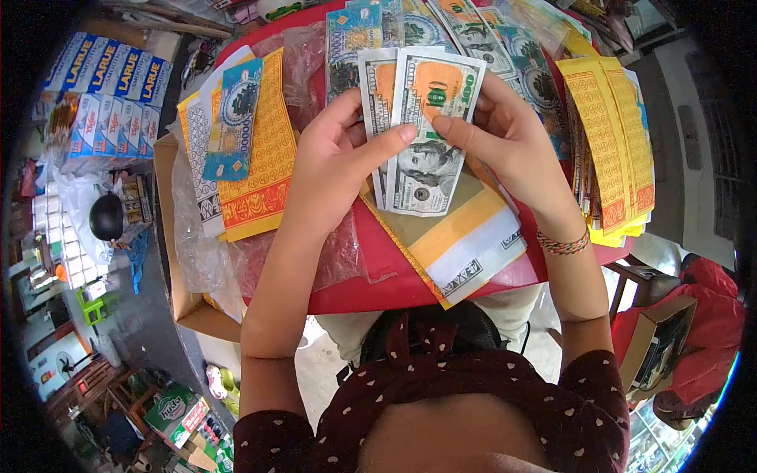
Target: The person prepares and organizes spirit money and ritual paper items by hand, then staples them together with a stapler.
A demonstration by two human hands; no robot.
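Two overlapping dollar-style notes (430,162) are held up over the red table (339,296), fanned slightly apart. My left hand (339,158) pinches them from the left, its thumb on their face. On the right side, my right hand (505,138) grips them too, thumb on the front note and fingers behind. Below them lies a stack of yellow, gold and white printed paper (473,252). Yellow patterned sheets with a blue note (236,118) on top lie to the left. Behind the hands, more blue notes (347,47) and dollar-style notes (473,35) are spread out.
At the table's right edge stands a thick pile of yellow sheets (611,142). Crumpled clear plastic (339,252) covers part of the table's left side. A cardboard box (189,299) sits by the left edge, and drink cartons (114,94) are stacked farther left.
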